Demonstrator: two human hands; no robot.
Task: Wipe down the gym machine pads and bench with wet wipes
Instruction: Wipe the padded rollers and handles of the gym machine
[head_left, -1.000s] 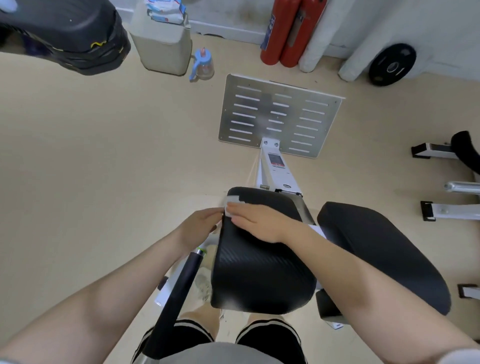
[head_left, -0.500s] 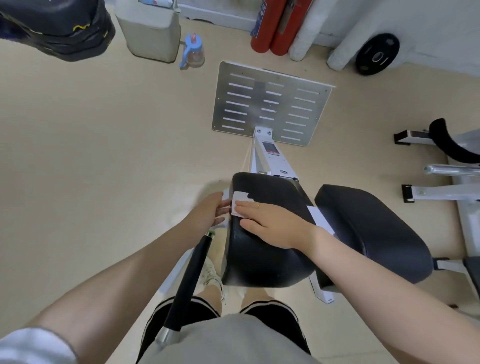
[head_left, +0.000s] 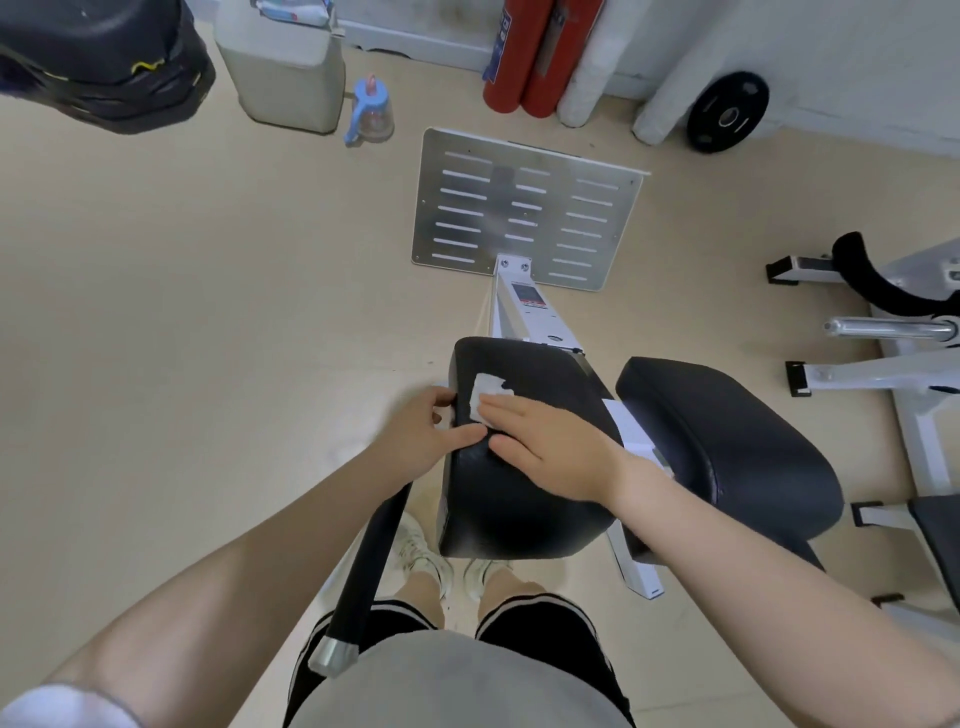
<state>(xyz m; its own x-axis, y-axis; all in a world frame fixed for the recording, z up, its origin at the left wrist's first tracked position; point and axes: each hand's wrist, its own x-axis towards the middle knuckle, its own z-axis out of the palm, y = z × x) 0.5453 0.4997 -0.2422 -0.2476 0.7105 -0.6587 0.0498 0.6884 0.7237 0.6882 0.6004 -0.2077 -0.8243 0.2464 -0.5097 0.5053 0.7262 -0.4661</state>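
Wet wipe pressed flat on left black pad by right hand, fingers extended, nothing clasped. Pad's 9 o'clock edge gripped by left hand. Second pad located at 3 o'clock, apart. Slotted metal footplate at 12 o'clock.

Since a second ago, the right hand has slid toward six o'clock on the black pad, uncovering more of the white wipe. The left hand now grips the pad's nine o'clock edge.
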